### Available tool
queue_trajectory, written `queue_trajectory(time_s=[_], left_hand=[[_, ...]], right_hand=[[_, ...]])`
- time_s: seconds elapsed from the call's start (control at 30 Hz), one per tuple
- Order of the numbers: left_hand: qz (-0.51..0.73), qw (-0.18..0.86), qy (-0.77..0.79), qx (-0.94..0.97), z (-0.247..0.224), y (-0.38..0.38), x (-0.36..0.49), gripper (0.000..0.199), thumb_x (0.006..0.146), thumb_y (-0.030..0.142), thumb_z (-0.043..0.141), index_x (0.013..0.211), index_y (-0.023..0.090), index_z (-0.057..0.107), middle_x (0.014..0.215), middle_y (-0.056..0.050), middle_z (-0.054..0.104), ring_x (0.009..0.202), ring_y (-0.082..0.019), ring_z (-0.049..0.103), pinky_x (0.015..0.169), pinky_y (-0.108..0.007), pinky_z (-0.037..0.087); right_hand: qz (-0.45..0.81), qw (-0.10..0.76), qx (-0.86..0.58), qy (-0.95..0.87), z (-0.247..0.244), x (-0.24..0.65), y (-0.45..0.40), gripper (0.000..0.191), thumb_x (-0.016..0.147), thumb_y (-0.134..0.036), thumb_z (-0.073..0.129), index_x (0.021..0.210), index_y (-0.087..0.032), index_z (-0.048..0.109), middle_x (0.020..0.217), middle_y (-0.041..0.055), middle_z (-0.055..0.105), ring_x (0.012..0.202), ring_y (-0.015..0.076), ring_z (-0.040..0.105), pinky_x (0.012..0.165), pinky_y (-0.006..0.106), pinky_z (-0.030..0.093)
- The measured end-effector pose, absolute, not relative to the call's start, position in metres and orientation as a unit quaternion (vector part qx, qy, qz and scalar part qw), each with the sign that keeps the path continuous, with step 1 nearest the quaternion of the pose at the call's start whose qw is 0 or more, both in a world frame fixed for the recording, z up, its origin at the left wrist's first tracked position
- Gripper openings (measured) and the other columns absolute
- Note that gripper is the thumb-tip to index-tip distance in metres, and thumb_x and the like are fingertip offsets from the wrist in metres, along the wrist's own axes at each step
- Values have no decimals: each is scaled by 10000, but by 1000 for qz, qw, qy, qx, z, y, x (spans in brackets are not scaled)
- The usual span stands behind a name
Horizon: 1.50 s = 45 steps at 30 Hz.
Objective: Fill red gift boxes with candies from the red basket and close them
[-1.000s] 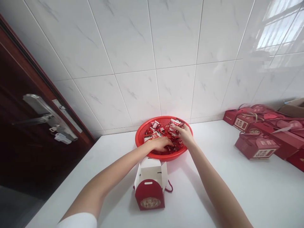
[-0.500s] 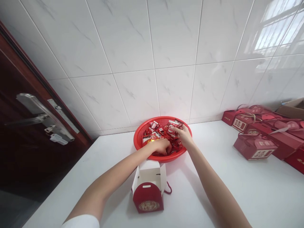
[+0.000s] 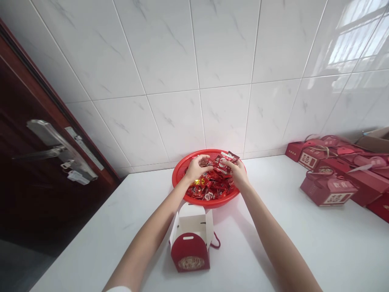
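Observation:
A red plastic basket [image 3: 179, 187] full of red-wrapped candies [image 3: 212, 188] stands against the wall. My left hand [image 3: 197, 168] hovers over the basket's left side, its thumb and curved fingers apart, with no candy clearly in its grasp. At the basket's right side, my right hand [image 3: 239, 172] grips a few red and white candy packets [image 3: 224, 161] between thumb and fingers. In front of the basket sits an open dark red gift box [image 3: 190, 251], its white inside facing up and its flaps raised. A red cord handle [image 3: 216, 242] hangs at the box's right.
Several closed red gift boxes [image 3: 343, 172] are piled on the right of the white table [image 3: 267, 215], one [image 3: 328, 188] standing forward of the pile. Behind them is a cardboard carton [image 3: 375, 138]. A tiled wall [image 3: 170, 121] backs the table; a dark door [image 3: 27, 182] is at left.
My left hand has risen from deep among the candies and shifted up and left, its fingers spreading. My right hand stays at the basket's right side with its packets.

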<state>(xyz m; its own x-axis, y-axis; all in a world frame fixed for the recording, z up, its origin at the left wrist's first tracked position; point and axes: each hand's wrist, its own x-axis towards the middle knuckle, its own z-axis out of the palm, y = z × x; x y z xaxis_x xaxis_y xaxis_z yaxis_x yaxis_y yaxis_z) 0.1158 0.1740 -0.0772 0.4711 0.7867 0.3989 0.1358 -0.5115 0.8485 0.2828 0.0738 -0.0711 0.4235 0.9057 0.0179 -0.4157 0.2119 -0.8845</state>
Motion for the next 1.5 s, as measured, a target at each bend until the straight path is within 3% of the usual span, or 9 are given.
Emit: queue_trajectory(time_s=[0.13, 0.27, 0.53, 0.77, 1.03, 1.27, 1.5], left_hand=[[452, 430, 293, 724, -75, 171, 115, 514, 611, 375, 938, 958, 198, 603, 916, -12, 683, 873, -185, 690, 806, -310, 572], [459, 451, 292, 708, -72, 167, 115, 529, 657, 414, 910, 1034, 205, 604, 901, -15, 694, 870, -191, 695, 776, -301, 564], [444, 456, 277, 720, -67, 163, 117, 286, 763, 465, 785, 846, 193, 768, 949, -62, 775, 949, -245, 707, 951, -406, 552], [434, 467, 251, 728, -68, 164, 115, 353, 726, 421, 814, 988, 184, 791, 1041, -83, 795, 974, -267, 731, 945, -442, 573], [450, 462, 234, 728, -67, 162, 115, 378, 724, 406, 827, 1021, 179, 771, 1146, -97, 768, 1035, -258, 720, 966, -422, 574], [442, 472, 235, 725, -67, 162, 116, 360, 701, 436, 853, 937, 176, 772, 1036, -77, 785, 994, -257, 728, 935, -408, 585], [444, 483, 239, 716, -67, 161, 115, 321, 701, 427, 848, 887, 177, 772, 961, -64, 789, 953, -249, 728, 951, -419, 573]], right_hand=[[487, 691, -437, -308, -67, 281, 69, 358, 566, -302, 882, 863, -222, 698, 883, 18, 770, 861, 235, 731, 693, 329, 626], [516, 658, -435, -335, -61, 280, 63, 358, 579, -281, 882, 892, -220, 718, 924, 26, 771, 920, 250, 729, 709, 335, 631], [526, 647, -435, -340, -63, 280, 62, 359, 590, -258, 874, 903, -225, 702, 914, 18, 770, 936, 249, 728, 749, 358, 634], [528, 652, -431, -331, -67, 281, 67, 339, 585, -252, 868, 887, -224, 717, 890, 12, 772, 880, 232, 733, 734, 344, 632], [541, 649, -417, -335, -66, 281, 66, 349, 582, -218, 871, 901, -220, 729, 905, 17, 774, 892, 236, 739, 717, 342, 646], [548, 637, -419, -345, -65, 281, 64, 332, 589, -203, 867, 891, -209, 729, 865, 21, 781, 790, 213, 742, 638, 296, 614], [553, 638, -403, -351, -64, 281, 63, 329, 588, -192, 864, 889, -215, 733, 871, 16, 781, 802, 212, 743, 656, 305, 623]])
